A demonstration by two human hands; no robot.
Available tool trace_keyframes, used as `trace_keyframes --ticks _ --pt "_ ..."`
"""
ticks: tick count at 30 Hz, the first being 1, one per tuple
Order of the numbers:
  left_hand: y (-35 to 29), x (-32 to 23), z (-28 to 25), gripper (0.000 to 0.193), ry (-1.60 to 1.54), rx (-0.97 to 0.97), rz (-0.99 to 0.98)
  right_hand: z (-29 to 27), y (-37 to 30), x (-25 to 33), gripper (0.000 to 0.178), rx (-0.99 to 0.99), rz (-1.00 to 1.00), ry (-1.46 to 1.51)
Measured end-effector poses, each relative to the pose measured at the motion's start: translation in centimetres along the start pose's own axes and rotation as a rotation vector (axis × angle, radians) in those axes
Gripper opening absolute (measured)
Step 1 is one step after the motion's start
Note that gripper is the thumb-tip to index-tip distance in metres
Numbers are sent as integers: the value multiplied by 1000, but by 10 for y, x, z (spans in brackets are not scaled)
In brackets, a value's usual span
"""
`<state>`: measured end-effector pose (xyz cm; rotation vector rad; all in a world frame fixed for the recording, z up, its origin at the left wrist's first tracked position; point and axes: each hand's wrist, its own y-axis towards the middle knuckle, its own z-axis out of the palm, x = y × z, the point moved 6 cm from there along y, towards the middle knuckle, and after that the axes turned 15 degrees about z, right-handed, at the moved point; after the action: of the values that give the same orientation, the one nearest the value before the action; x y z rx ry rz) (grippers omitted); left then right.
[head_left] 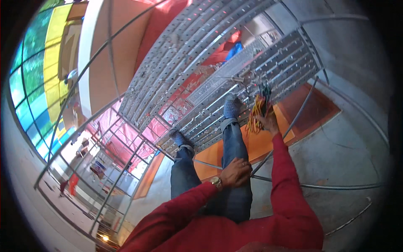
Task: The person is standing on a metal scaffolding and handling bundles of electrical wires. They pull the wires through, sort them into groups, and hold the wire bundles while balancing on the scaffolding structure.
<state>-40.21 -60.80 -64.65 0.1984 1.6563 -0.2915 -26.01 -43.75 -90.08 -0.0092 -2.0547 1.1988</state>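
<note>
Several perforated planks, scaffold tubes, bundled wires

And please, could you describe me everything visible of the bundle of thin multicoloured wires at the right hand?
The loose bundle of thin yellow, orange-red and dark green wires looks flexible and plastic-coated. Green strands gather at its far end; yellow and orange ones droop in bunched loops nearer the person. The bare right hand holds its right side. It lies right of the foot in a blue-grey sock, over the edge of a perforated silver metal plank; whether it touches the plank is unclear.
</note>
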Motion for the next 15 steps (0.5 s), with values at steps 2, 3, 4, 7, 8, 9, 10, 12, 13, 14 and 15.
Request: trace_keyframes --ticks 2,3,4,7,8,9,10,12,13,14,15 --pt "-16 12 1 35 -78 -154 -175 1 -51 76 65 97 59 111" --pt "-17 3 -3 35 -63 -196 -175 0 -76 103 62 185 181 242" --pt "-19 3 -23 48 -134 -433 -283 -4 -94 132 62 206 158 217" --pt "-26 -25 -101 83 -236 -772 -385 8 -124 205 61 320 114 138" --pt "-28 -36 -127 83 -226 -811 -381 18 -132 226 62 386 76 129" --pt "-28 -47 -149 88 -258 -753 -368 30 -142 248 62 456 38 117" --pt "-32 -62 -165 92 -284 -697 -352 45 -153 272 62 487 12 93" --pt "-46 -101 -190 91 -417 -856 -207 83 -185 331 60 334 -488 -434" --pt "-53 -118 -206 90 -552 -967 -52 106 -200 358 59 267 -683 -598" --pt "-67 -126 -219 88 -538 -1089 33 129 -212 374 65 372 -603 -349" --pt "-91 -134 -226 88 -522 -1138 58 146 -224 384 65 430 -476 -190"
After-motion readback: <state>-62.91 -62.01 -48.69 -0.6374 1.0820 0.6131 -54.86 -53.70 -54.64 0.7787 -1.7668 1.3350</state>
